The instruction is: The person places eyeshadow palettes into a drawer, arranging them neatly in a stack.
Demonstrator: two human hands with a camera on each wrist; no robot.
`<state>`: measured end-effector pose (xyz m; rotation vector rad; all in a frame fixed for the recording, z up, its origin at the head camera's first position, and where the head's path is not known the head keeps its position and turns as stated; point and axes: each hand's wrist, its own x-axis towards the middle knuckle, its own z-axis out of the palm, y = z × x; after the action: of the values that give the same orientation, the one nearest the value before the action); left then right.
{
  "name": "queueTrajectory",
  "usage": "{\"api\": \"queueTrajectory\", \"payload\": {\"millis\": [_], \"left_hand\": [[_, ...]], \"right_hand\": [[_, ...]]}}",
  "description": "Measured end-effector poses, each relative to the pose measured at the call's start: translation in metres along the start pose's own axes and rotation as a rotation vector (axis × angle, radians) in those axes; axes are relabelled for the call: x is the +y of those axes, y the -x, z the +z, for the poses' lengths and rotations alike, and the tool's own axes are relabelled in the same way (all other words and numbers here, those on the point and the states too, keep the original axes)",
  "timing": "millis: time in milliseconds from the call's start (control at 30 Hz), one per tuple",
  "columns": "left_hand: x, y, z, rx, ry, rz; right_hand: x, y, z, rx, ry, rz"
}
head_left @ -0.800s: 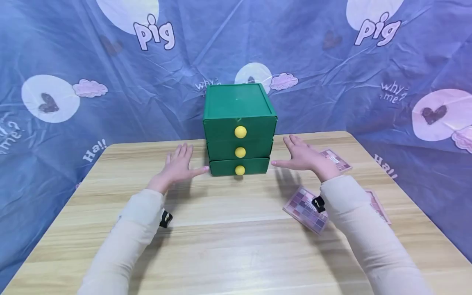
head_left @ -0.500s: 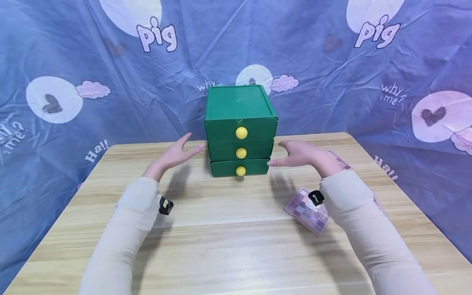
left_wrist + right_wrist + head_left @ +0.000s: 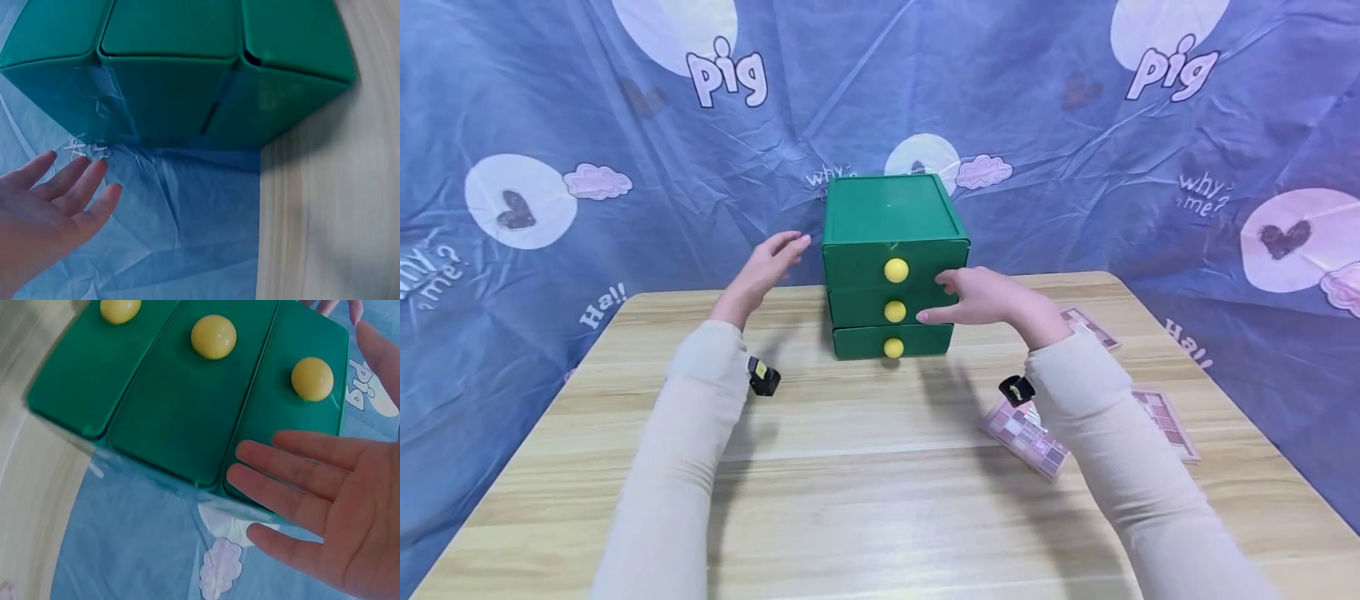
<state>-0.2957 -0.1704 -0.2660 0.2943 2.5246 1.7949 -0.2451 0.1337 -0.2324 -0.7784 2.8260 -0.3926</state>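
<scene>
A long off-white left sleeve point(image 3: 673, 467) runs through the lower left of the frame; a matching right sleeve point(image 3: 1127, 458), finely ribbed and softly creased, crosses the lower right. Left cuff point(image 3: 706, 358) and right cuff point(image 3: 1078, 375) look thicker and smoother. A small black block with a yellow patch point(image 3: 764, 378) sits inside the left cuff, another black block point(image 3: 1017, 390) inside the right. Left grip point(image 3: 763, 273) and right grip point(image 3: 983, 298) are bare.
</scene>
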Motion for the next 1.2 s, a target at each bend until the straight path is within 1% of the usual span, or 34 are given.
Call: {"api": "queueTrajectory", "payload": {"millis": [167, 267, 400, 533, 667, 800, 900, 1033, 1100, 1200], "left_hand": [[0.006, -0.011, 0.008, 0.03, 0.193, 0.0], [0.007, -0.016, 0.013, 0.056, 0.307, 0.001], [0.009, -0.024, 0.019, 0.102, 0.421, -0.019], [0.009, -0.032, 0.024, 0.117, 0.488, -0.048], [0.007, -0.038, 0.027, 0.115, 0.52, -0.064], [0.007, -0.042, 0.029, 0.096, 0.498, -0.065], [0.007, -0.044, 0.03, 0.087, 0.479, -0.062], [0.007, -0.044, 0.031, 0.095, 0.486, -0.068], [0.007, -0.044, 0.032, 0.097, 0.486, -0.073], [0.006, -0.043, 0.032, 0.089, 0.473, -0.072]], "right_hand": [[-0.005, -0.008, 0.006, 0.049, -0.08, 0.02], [-0.009, -0.014, 0.011, 0.099, -0.144, 0.014], [-0.013, -0.025, 0.021, 0.193, -0.282, 0.02], [-0.017, -0.032, 0.031, 0.292, -0.442, 0.062], [-0.023, -0.037, 0.037, 0.391, -0.626, 0.141], [-0.029, -0.043, 0.044, 0.461, -0.799, 0.214], [-0.032, -0.048, 0.05, 0.516, -0.879, 0.254], [-0.035, -0.052, 0.058, 0.6, -0.973, 0.294], [-0.036, -0.053, 0.062, 0.634, -1.01, 0.308], [-0.037, -0.053, 0.067, 0.682, -1.056, 0.305]]}}
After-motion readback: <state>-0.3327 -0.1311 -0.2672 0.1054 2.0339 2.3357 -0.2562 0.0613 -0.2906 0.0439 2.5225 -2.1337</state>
